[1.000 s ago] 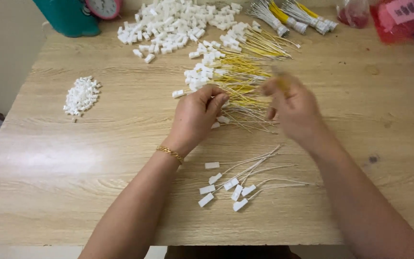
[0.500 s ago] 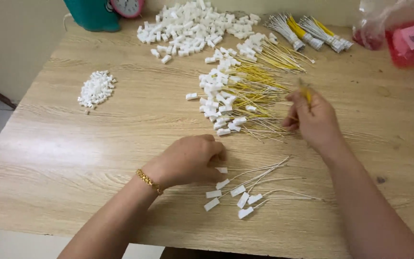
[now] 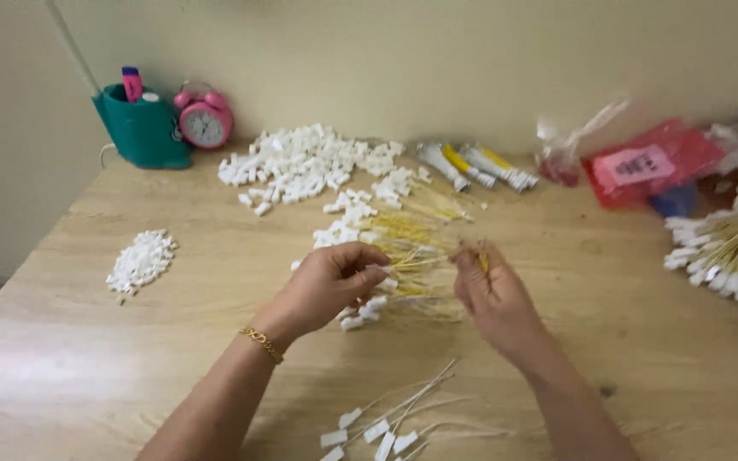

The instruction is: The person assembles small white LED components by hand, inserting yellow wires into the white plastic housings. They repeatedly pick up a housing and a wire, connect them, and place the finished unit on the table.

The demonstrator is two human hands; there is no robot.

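Note:
My left hand (image 3: 326, 286), with a gold bracelet on the wrist, hovers over a loose pile of yellow wires with white connectors (image 3: 403, 235) in the middle of the wooden table (image 3: 87, 376). Its thumb and fingers pinch a small white connector (image 3: 379, 270) at the pile's edge. My right hand (image 3: 490, 297) is just to the right, fingers closed on a thin yellow wire (image 3: 482, 259) that sticks up from them. The two hands are a short gap apart.
A big heap of white connectors (image 3: 301, 162) lies at the back and a small heap (image 3: 140, 260) at the left. White-wired pieces (image 3: 386, 427) lie by the near edge. A teal holder (image 3: 143, 130), pink alarm clock (image 3: 205, 119), wire bundles (image 3: 471, 165), red bag (image 3: 651, 162) and another wire bunch (image 3: 728, 248) are there too.
My left hand went down to the white-wired pieces by the near edge, then came back up to the yellow wire pile. My right hand kept its yellow wire. The view tilted up.

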